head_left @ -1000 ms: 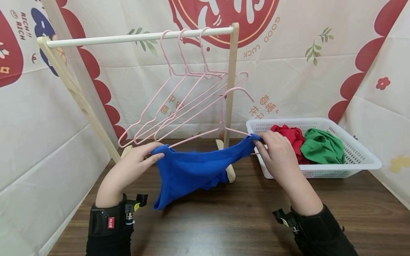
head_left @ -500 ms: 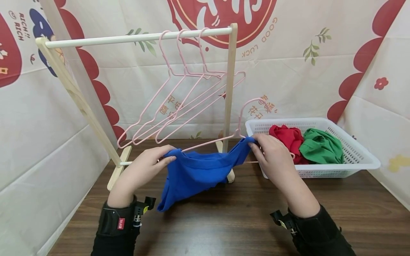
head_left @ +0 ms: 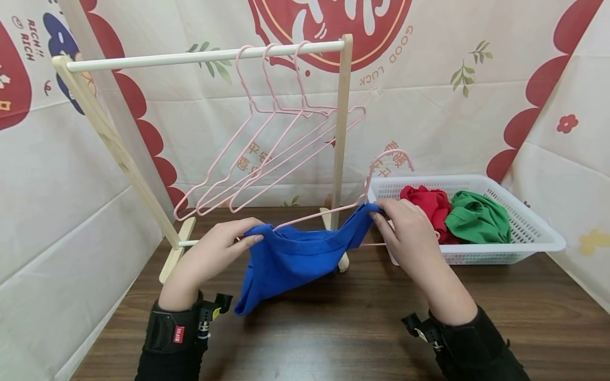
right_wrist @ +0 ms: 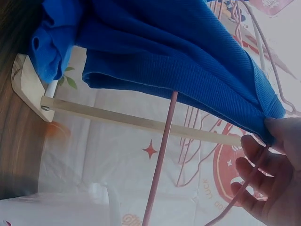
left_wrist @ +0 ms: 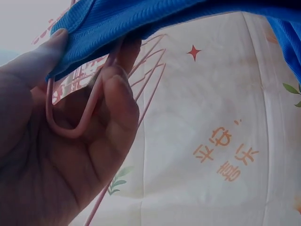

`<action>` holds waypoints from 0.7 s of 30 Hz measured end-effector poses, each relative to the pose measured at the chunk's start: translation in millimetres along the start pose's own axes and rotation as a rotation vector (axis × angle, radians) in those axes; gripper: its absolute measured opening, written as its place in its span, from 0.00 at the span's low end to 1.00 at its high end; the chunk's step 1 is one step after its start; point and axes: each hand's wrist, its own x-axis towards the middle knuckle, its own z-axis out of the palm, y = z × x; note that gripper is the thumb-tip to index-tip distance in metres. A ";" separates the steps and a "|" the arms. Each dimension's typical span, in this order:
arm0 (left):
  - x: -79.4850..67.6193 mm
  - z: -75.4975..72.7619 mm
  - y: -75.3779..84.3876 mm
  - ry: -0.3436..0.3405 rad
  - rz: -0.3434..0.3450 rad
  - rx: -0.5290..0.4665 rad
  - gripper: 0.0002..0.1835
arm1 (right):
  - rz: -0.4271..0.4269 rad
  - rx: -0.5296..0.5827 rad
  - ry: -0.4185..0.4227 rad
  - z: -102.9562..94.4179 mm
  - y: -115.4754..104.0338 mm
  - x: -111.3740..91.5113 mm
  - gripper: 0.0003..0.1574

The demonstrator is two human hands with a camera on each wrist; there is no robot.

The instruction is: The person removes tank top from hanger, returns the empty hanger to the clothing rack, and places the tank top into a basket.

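Note:
A blue garment with a ribbed band hangs between both hands above the table. My left hand pinches the band's left end. In the left wrist view that hand also has the rounded end of a pink hanger against its curled fingers. At the band's right end, my right hand pinches the cloth between thumb and fingers. The pink hanger runs partly inside the garment, its hook rising tilted to the right. Its right end shows beyond my right hand.
A wooden rack with a white rod stands behind, carrying three pink hangers. A white basket at right holds red cloth and green cloth. The brown table lies beneath.
My left hand has moved right, closer to my right hand, and the band sags more. The hanger has slid to the right, its hook now beside the basket's left side.

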 end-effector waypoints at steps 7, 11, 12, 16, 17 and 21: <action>-0.6 -2.4 -4.2 -0.023 -0.010 -0.003 0.14 | 0.014 -0.014 0.002 -1.4 3.3 0.4 0.12; -2.1 -5.1 -8.0 -0.026 -0.030 -0.006 0.14 | 0.030 -0.030 0.024 -4.1 4.9 0.8 0.12; -2.7 -6.0 -9.2 -0.027 -0.035 -0.011 0.15 | 0.032 -0.036 0.030 -4.7 5.2 1.0 0.11; -5.1 -8.6 -15.3 -0.024 -0.056 -0.028 0.15 | 0.041 -0.052 0.045 -6.7 6.0 2.0 0.11; -5.6 -9.1 -16.9 -0.023 -0.061 -0.031 0.15 | 0.042 -0.055 0.048 -7.0 6.3 2.4 0.10; -7.2 -10.3 -23.6 -0.021 -0.081 -0.044 0.15 | 0.044 -0.047 0.051 -7.1 7.4 2.9 0.09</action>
